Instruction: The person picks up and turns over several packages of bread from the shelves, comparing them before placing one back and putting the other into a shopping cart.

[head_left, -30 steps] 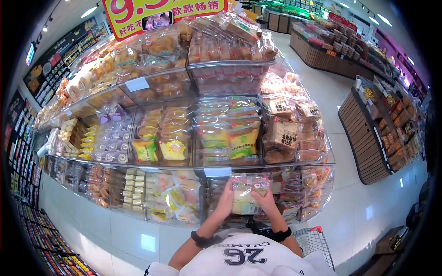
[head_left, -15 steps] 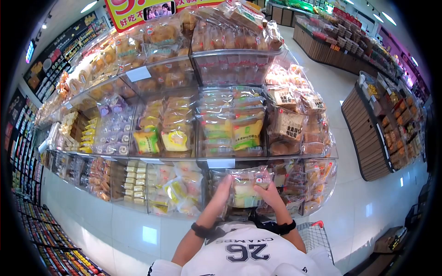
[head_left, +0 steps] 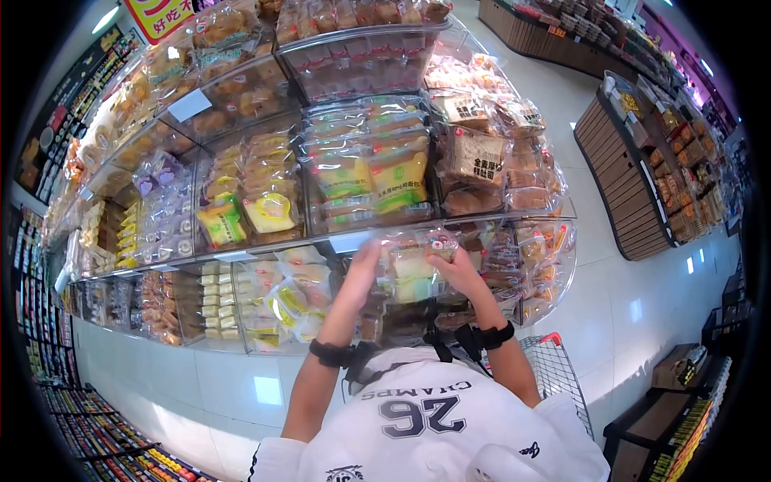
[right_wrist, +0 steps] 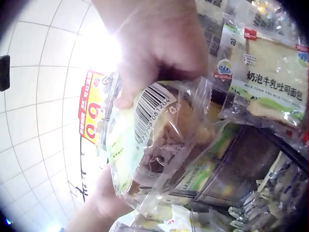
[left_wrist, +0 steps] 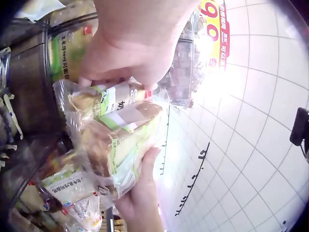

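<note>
Between my two hands is a clear-wrapped pack of sliced toast bread [head_left: 411, 273] with a green and white label. My left hand [head_left: 361, 271] grips one end of it; in the left wrist view its fingers bend over the wrapper's edge. At the other end my right hand [head_left: 461, 275] holds on, thumb across the front, its other fingers hidden behind. A barcode [right_wrist: 153, 107] shows on the pack's end in the right wrist view. The pack is over the front lower bin of a bread display, just in front of a white price tag [head_left: 353, 241].
Tiered clear bins hold packaged bread, including yellow-green toast packs [head_left: 397, 181] and brown wholewheat packs [head_left: 475, 157]. A wire shopping cart [head_left: 554, 369] stands at my right side. Across the aisle is a wood-slatted display [head_left: 622, 177]. Tiled floor [head_left: 201, 386] runs along the left.
The head view has tilted down, so the display and hands sit higher in the picture. Both hands keep hold of the bread pack, which appears slightly more to the left.
</note>
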Available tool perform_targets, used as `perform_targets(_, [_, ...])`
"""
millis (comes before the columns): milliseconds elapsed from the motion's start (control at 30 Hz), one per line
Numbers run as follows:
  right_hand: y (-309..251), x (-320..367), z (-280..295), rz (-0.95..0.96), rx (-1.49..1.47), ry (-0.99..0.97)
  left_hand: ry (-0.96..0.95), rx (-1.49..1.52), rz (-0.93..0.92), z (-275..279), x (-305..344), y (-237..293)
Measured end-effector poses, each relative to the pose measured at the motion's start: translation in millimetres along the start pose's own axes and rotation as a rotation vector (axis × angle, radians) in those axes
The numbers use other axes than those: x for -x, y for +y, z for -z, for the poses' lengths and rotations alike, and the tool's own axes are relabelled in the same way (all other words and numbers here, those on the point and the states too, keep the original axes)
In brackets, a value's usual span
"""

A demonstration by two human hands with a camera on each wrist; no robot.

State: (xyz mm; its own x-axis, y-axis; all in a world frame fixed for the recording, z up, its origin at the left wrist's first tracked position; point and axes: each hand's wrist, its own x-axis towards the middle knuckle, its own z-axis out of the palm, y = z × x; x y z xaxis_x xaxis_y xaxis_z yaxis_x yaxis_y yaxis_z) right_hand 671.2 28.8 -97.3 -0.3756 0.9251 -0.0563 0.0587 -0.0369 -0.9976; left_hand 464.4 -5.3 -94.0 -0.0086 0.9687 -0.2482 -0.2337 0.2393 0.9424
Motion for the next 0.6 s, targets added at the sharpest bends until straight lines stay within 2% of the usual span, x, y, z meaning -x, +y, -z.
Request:
perform_targets(33, [0.0,-0.4,0.6,-0.005,-0.006,0.010,0.067,-0.032,0.095,-2.5,1.9,6.0])
perform_targets(133, [-2.0,2.7,0.7,-0.037,-0.010,0.039,0.017,0.076,0.076,1.3,-2.1,-5.6])
perform_targets(267, [1.7,4.6,2.8,-0.002,0.057,0.024,0.107,-0.015,0.024,3.6,-3.8,-21.3])
perform_targets(300, [-0.6,6.1,4.6,-0.024,0.066,-0.028,0.168,0.000,-0.008,10.9,-11.2,-43.8])
perform_targets(333, [-0.1,8.4,5.6,-0.018,0.051,-0.007,0.133,-0.001,-0.009,4.2,-1.1,-27.3])
perform_targets(400, [1.4,13.7,7.7,-0.007,0.024,0.038,0.188,0.057,0.017,-2.3,8.6,-19.4])
perform_targets(433, [-4.0,17.2,8.1,-0.055,-0.101,0.047,0.212,0.049,0.003,0.4,8.0,-27.4])
perform_targets(533, [-8.6,24.1,13.6,-0.071,-0.059,0.130,0.288,0.064,-0.025,9.0,4.7,-54.5])
perform_targets(600, [-2.5,26.9,17.2,-0.106,-0.158,0.168,0.339,0.123,-0.028,6.0,4.2,-61.4])
